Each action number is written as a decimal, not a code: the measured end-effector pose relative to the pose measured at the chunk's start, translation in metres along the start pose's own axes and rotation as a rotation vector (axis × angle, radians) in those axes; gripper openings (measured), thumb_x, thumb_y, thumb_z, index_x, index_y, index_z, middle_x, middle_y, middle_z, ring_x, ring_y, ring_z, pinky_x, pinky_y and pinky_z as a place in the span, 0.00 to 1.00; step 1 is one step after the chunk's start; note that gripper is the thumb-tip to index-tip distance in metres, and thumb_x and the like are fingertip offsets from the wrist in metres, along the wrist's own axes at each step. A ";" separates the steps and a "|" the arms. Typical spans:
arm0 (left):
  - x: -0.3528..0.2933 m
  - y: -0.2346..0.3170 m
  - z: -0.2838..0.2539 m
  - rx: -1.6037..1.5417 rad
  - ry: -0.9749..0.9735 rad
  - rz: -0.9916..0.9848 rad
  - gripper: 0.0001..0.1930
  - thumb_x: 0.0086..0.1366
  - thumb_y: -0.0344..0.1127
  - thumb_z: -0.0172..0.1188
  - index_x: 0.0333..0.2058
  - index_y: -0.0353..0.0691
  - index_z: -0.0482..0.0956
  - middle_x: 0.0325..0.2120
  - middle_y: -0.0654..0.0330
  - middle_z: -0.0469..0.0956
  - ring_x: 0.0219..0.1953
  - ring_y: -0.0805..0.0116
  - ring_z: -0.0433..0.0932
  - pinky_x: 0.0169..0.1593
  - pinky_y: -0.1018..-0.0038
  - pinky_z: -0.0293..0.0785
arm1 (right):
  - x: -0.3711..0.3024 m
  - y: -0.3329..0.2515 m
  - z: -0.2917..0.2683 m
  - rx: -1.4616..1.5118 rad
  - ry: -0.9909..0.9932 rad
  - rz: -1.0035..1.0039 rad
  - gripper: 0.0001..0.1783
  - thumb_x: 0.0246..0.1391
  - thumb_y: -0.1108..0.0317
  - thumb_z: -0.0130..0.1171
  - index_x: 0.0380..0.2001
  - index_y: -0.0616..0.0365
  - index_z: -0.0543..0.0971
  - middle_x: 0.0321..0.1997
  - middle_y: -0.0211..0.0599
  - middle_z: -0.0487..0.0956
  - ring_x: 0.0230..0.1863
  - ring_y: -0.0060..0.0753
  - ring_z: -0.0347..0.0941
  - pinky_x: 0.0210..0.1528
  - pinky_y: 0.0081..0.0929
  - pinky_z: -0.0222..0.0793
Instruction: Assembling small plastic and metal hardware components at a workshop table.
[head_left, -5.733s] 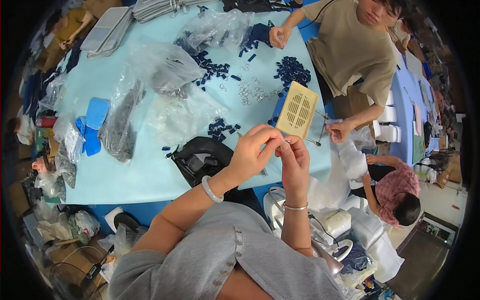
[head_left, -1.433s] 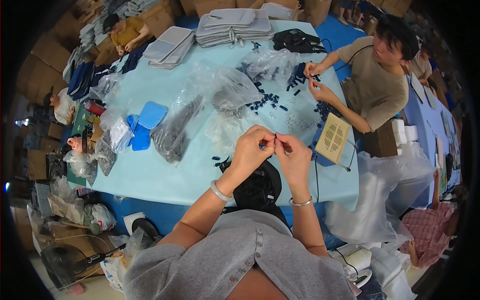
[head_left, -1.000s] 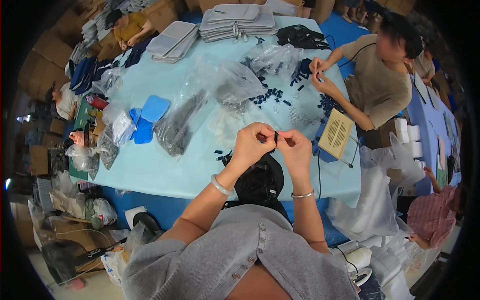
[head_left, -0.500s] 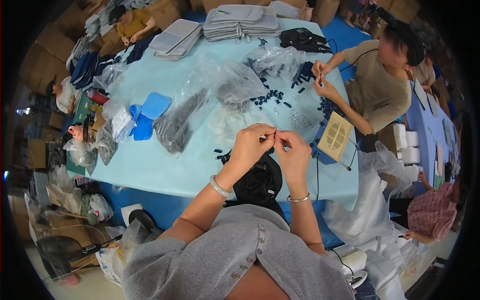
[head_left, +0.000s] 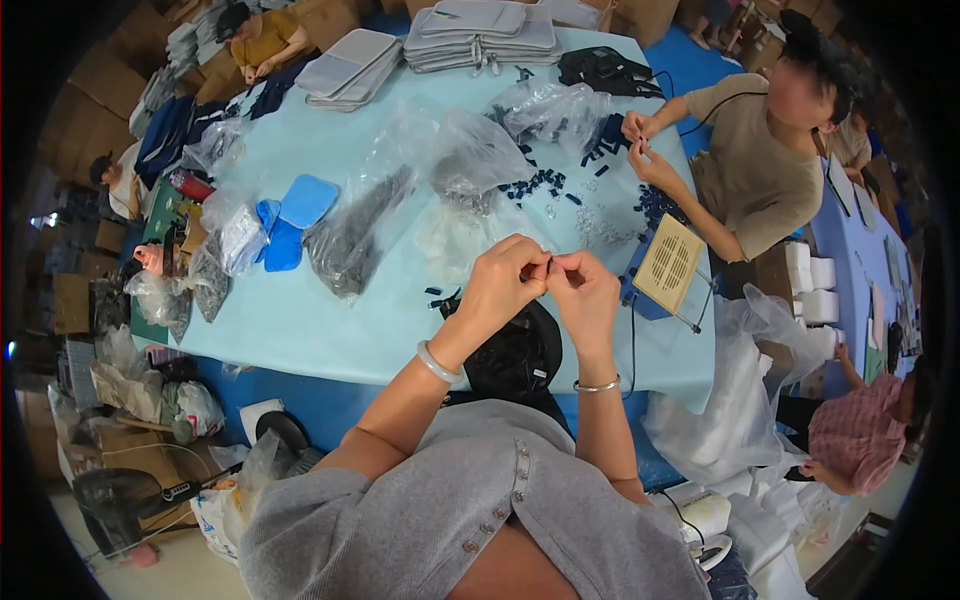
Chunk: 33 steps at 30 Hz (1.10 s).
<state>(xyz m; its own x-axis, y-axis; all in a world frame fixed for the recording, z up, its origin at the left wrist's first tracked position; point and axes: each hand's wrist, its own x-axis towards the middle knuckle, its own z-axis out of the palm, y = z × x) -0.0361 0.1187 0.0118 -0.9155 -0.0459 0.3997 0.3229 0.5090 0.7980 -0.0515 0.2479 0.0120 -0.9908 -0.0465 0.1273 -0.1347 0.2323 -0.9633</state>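
Note:
My left hand [head_left: 502, 283] and my right hand [head_left: 584, 298] meet fingertip to fingertip above the near part of the table. Both are closed in a pinch on one small dark piece [head_left: 549, 264], mostly covered by the fingers; its kind is too small to tell. Under my hands, at the table's near edge, lies a black fabric item [head_left: 515, 358] with a small white label. Beyond them are scattered dark blue strap pieces [head_left: 540, 184] and a spread of small clear or silvery rings [head_left: 597, 228].
Plastic bags of dark parts [head_left: 350, 245] lie on the light blue table [head_left: 270, 335]. A blue box with a cream top [head_left: 668, 262] stands right of my hands, a cord hanging down. Across the right corner, a co-worker [head_left: 765, 165] handles something small. Grey cases [head_left: 482, 45] are stacked at the far edge.
My hands stay pinched together over nearly the same spot, with only slight finger shifts. The whole view has tilted a little. The co-worker at right has lifted their head slightly.

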 end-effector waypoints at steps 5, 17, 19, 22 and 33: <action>-0.005 -0.013 0.005 -0.268 0.059 -0.198 0.05 0.51 0.20 0.59 0.29 0.31 0.76 0.29 0.59 0.77 0.31 0.74 0.76 0.31 0.78 0.73 | 0.000 0.009 0.001 0.286 -0.093 0.105 0.04 0.47 0.76 0.58 0.27 0.66 0.76 0.24 0.29 0.77 0.26 0.14 0.71 0.30 0.14 0.67; -0.010 -0.006 -0.007 -0.340 0.070 -0.093 0.07 0.56 0.23 0.57 0.34 0.36 0.79 0.36 0.56 0.78 0.35 0.73 0.76 0.36 0.80 0.74 | 0.002 -0.001 -0.009 0.353 -0.179 0.115 0.05 0.47 0.75 0.60 0.28 0.64 0.76 0.26 0.27 0.76 0.26 0.14 0.69 0.29 0.12 0.64; -0.010 -0.006 -0.007 -0.367 0.041 -0.099 0.07 0.56 0.23 0.57 0.34 0.36 0.79 0.37 0.56 0.77 0.35 0.73 0.77 0.36 0.80 0.75 | 0.003 0.000 -0.012 0.383 -0.209 0.112 0.05 0.47 0.75 0.61 0.28 0.63 0.75 0.26 0.26 0.76 0.26 0.13 0.68 0.28 0.12 0.63; -0.010 -0.010 -0.006 -0.390 0.042 -0.071 0.07 0.56 0.23 0.57 0.34 0.36 0.79 0.36 0.56 0.77 0.35 0.73 0.77 0.34 0.81 0.75 | 0.002 -0.003 -0.014 0.349 -0.231 0.104 0.05 0.47 0.74 0.61 0.28 0.63 0.75 0.25 0.25 0.75 0.25 0.12 0.67 0.27 0.11 0.62; -0.010 0.002 0.000 -0.555 0.120 -0.278 0.05 0.59 0.25 0.56 0.35 0.33 0.75 0.28 0.64 0.75 0.30 0.79 0.74 0.31 0.83 0.73 | -0.004 0.000 0.002 0.241 0.009 -0.026 0.05 0.47 0.76 0.59 0.28 0.65 0.75 0.29 0.31 0.76 0.29 0.18 0.72 0.33 0.15 0.69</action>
<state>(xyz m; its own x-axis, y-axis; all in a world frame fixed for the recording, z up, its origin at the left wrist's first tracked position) -0.0261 0.1200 0.0100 -0.9601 -0.2248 0.1663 0.1832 -0.0564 0.9815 -0.0474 0.2466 0.0109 -0.9872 -0.0410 0.1540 -0.1539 -0.0074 -0.9881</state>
